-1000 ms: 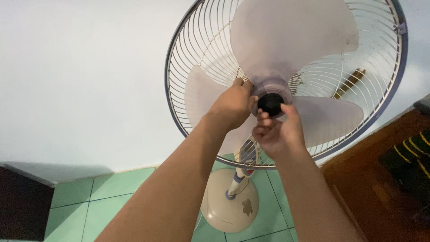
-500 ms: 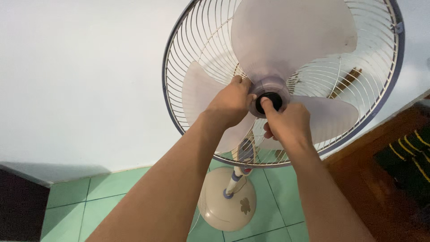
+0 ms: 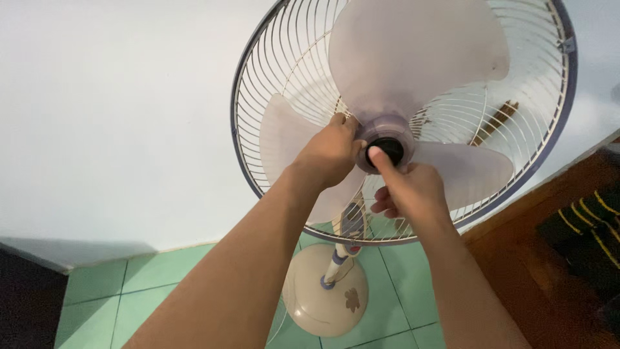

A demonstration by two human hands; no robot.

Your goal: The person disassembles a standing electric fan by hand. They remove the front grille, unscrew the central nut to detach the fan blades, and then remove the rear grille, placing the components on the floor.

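Now left hand (image 3: 330,154) grips the translucent plastic blade hub (image 3: 386,126); right hand (image 3: 408,190) pinches its round black cap (image 3: 387,150).

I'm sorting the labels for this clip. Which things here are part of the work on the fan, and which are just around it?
In the work:
left hand, gripping the blade hub
right hand, thumb on the black cap
translucent blades
rear wire guard

Just around:
round fan base
green tiled floor
white wall
wooden furniture
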